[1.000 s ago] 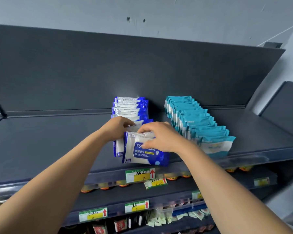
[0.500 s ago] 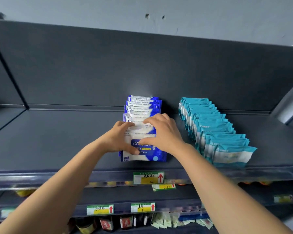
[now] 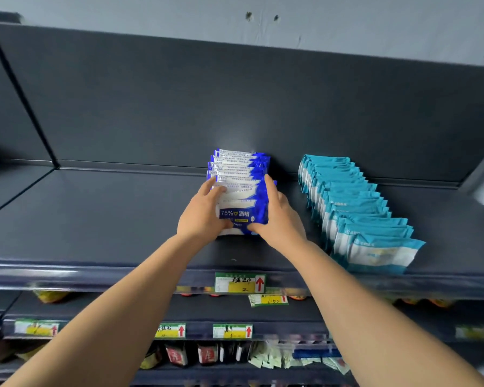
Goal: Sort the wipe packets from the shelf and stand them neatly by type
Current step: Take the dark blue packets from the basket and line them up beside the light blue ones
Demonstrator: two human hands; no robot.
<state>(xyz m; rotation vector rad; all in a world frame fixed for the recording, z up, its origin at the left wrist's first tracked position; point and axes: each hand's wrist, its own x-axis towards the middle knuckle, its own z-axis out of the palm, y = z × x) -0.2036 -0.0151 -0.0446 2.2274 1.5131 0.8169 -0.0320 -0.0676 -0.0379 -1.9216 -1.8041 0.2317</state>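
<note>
Both hands, left (image 3: 200,219) and right (image 3: 277,219), clasp the blue packets (image 3: 242,191) from either side, left of the teal row (image 3: 355,208) on the shelf (image 3: 95,219).

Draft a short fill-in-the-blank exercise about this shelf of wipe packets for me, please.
1. The left hand and right hand grip the blue packets, whose front label reads ____%.
2. The teal packets stand to the blue packets' ____.
3. The price tag below the blue packets bears a red ____.
Missing words: 75; right; arrow.

Left hand (image 3: 200,217), right hand (image 3: 281,219), clasping blue packets (image 3: 242,188)
</note>
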